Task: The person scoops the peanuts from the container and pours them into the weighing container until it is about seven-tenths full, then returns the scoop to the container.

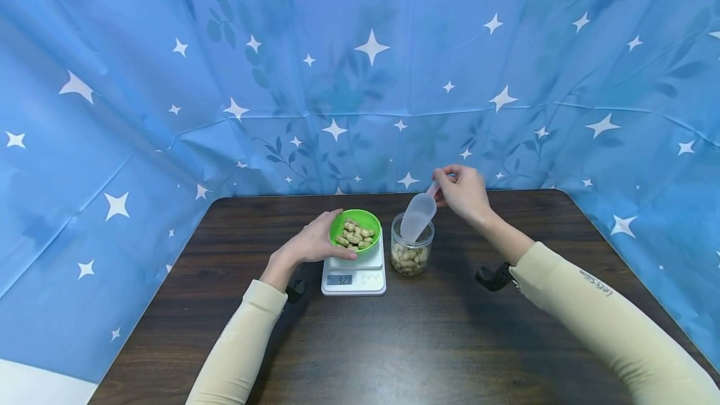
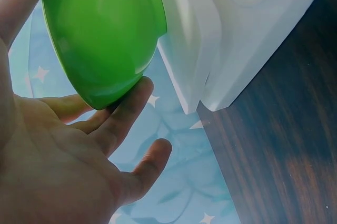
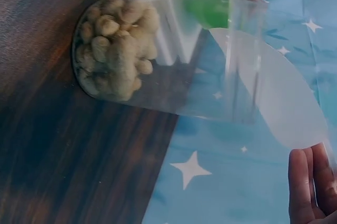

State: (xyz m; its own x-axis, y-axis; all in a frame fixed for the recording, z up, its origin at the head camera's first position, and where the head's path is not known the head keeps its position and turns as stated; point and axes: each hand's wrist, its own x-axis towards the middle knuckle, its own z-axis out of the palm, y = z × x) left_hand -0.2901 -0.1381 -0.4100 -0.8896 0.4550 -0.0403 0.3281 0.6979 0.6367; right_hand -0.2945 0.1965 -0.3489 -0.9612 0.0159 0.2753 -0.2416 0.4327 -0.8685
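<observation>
A green bowl [image 1: 362, 220] of unshelled peanuts [image 1: 355, 235] sits over the white kitchen scale [image 1: 353, 286], whose small display is lit. My left hand [image 1: 312, 240] grips the bowl from its left side, thumb at the near rim. In the left wrist view several fingers [image 2: 124, 116] reach round the bowl's outer wall. To the right of the scale stands a clear jar [image 3: 184, 98], partly filled with peanuts [image 3: 118, 50]. By its handle, my right hand [image 1: 462, 192] pinches a translucent scoop [image 1: 419, 214], tilted with its lower end inside the jar mouth, above the peanuts.
The dark wooden table [image 1: 394, 342] carries the scale and jar near its far edge. Behind it hangs a blue cloth [image 1: 371, 92] with white stars. Dark wrist devices [image 1: 495, 277] are worn at both sleeves.
</observation>
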